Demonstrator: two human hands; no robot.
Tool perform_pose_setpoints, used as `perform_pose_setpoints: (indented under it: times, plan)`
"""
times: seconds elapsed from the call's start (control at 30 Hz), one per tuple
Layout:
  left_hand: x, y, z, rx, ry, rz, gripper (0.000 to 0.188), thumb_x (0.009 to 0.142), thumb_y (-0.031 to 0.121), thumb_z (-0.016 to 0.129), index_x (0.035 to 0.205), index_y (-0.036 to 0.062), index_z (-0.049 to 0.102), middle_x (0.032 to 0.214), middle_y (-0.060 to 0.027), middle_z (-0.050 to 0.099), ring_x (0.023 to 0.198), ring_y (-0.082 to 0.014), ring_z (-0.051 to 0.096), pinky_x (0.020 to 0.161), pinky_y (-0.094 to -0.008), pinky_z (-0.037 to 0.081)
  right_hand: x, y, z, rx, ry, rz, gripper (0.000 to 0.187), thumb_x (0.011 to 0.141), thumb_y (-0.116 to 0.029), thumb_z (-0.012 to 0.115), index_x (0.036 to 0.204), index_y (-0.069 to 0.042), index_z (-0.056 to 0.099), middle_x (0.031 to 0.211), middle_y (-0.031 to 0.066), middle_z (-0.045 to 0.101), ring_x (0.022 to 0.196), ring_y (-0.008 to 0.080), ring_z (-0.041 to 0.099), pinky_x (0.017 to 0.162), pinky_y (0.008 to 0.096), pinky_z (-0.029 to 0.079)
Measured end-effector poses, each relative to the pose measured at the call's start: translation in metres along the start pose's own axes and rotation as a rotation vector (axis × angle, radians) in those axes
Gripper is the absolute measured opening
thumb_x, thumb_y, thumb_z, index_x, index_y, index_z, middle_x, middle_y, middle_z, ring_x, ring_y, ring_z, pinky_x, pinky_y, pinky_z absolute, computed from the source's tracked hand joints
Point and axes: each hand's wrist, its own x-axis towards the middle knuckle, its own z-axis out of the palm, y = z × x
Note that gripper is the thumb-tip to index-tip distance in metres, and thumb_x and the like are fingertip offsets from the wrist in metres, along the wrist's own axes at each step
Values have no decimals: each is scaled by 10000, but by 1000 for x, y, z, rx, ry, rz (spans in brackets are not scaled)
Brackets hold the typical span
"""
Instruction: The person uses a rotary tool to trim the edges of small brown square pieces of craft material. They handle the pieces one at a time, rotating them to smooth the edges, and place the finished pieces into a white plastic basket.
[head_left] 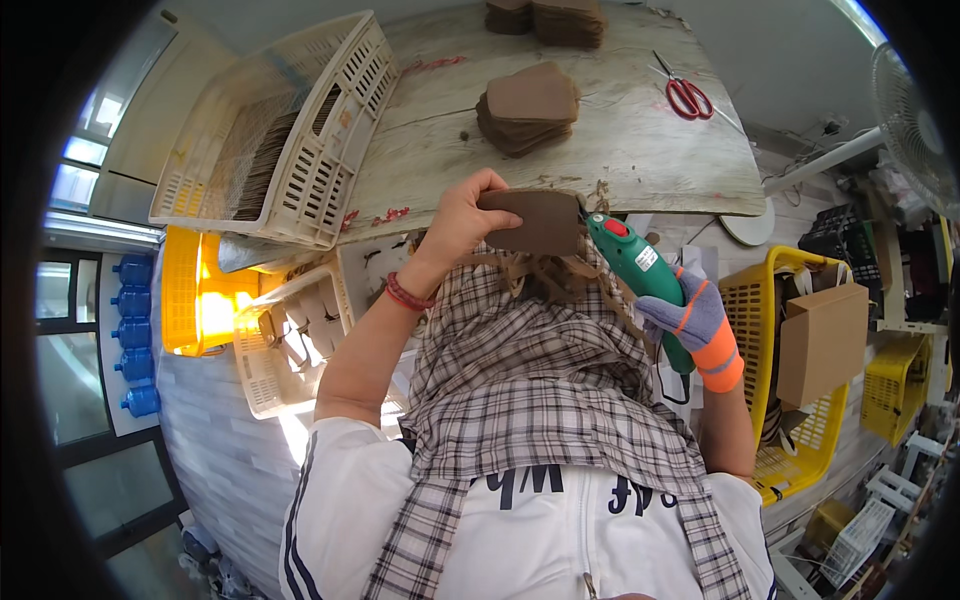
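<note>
My bare left hand (462, 228) pinches a flat brown rounded piece (545, 225) by its left end, thumb on top. In my gloved right hand (692, 325) is a green corded power tool (632, 258) with a red switch. Its tip meets the right edge of the brown piece; the exact contact there is too small to make out. Brown strips of offcut (535, 275) hang below the piece, over the checked apron on my lap. Just beyond, on the table (420, 160), lies a stack of similar brown pieces (528, 105).
Another brown stack (568, 22) and red-handled scissors (688, 98) lie farther back. A white crate (320, 160) of upright pieces stands at the table's left. Yellow crates (185, 290) flank me; the right-hand one (745, 310) holds a cardboard box (822, 335). A fan (905, 115) stands far right.
</note>
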Motion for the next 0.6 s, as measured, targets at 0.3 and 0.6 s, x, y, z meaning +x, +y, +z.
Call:
perform_pose_setpoints:
  times: [0.3,0.6]
  plan:
    - [-4,1,-11,-503,29,-16,201,772,-33,665,962,20,632,911,-55,674,811,-123,630,759,-260,509,0,3,6,-54,-55,6,409,744,-202,781,1007,21,561,714,44,619,562,83,579,513,216,471]
    - [-9,-10,-4,-608,112,53,188,802,-43,633,984,2,634,926,-77,678,818,-147,639,765,-276,521,-5,13,12,52,8,-43,394,756,-173,768,1029,28,567,717,40,623,557,72,569,507,214,461]
